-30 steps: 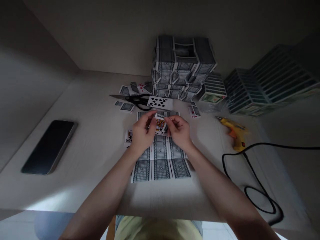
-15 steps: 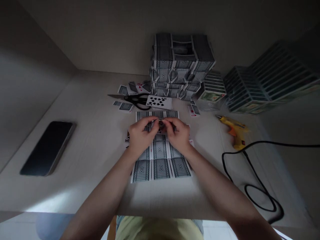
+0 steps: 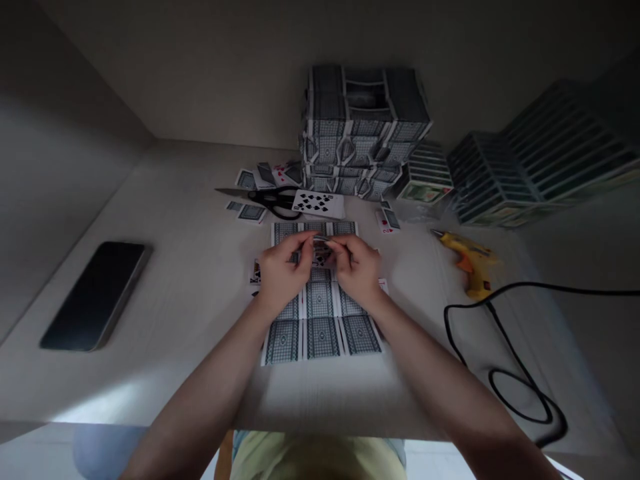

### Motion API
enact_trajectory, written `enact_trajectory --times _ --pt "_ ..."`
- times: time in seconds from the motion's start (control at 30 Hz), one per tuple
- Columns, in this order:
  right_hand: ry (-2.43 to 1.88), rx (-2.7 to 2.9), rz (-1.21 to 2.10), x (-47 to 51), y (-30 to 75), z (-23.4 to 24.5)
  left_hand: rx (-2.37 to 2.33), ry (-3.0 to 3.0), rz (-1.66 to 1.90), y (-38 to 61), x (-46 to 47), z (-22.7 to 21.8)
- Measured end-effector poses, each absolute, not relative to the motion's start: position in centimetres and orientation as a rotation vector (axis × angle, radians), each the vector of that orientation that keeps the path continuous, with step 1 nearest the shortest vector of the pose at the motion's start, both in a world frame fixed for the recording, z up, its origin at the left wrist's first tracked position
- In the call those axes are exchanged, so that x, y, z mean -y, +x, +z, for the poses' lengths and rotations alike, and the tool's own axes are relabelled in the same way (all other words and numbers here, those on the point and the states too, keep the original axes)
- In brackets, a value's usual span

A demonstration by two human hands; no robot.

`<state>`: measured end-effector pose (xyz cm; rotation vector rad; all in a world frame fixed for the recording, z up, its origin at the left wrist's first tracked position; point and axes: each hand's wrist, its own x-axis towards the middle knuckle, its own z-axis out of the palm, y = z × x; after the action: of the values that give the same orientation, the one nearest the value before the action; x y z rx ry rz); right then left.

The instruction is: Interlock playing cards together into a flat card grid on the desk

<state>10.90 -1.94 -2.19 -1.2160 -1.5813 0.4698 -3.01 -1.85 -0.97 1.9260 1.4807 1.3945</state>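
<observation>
Between my two hands a playing card [image 3: 321, 239] is pinched, its upper edge bowed. My left hand [image 3: 284, 268] grips its left end with thumb and fingers. The right end is held the same way by my right hand [image 3: 359, 268]. Below them lies a flat panel of playing cards [image 3: 320, 333], blue-patterned backs up, in rows of three. Face-up cards stick out from under it at the sides, a king [image 3: 255, 272] among them. My hands hide the panel's middle.
Behind stands a block built of cards [image 3: 365, 123]. Black scissors [image 3: 273, 198] and a ten of spades [image 3: 319, 203] lie before it. A phone [image 3: 95, 297] is at left. A yellow glue gun [image 3: 467, 261] with a looping black cord [image 3: 515, 287] and card boxes [image 3: 500, 173] are at right.
The held card is bent a little more between my fingers, its edge now curved. Both hands have shifted only slightly; the rest stays put.
</observation>
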Motion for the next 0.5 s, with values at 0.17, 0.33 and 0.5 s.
enact_trajectory --times 0.17,0.33,0.5 --pt "-1.228 1.618 0.398 1.92 11.09 -2.44 -1.427 1.838 1.382 -3.02 1.60 -1.15" --pt "-1.221 1.587 0.406 1.84 11.02 -2.20 -1.388 1.934 1.377 -3.13 1.71 -0.76" --pt "-1.196 1.562 0.398 1.71 10.93 -2.15 -1.432 1.982 1.391 -3.13 1.77 -0.77"
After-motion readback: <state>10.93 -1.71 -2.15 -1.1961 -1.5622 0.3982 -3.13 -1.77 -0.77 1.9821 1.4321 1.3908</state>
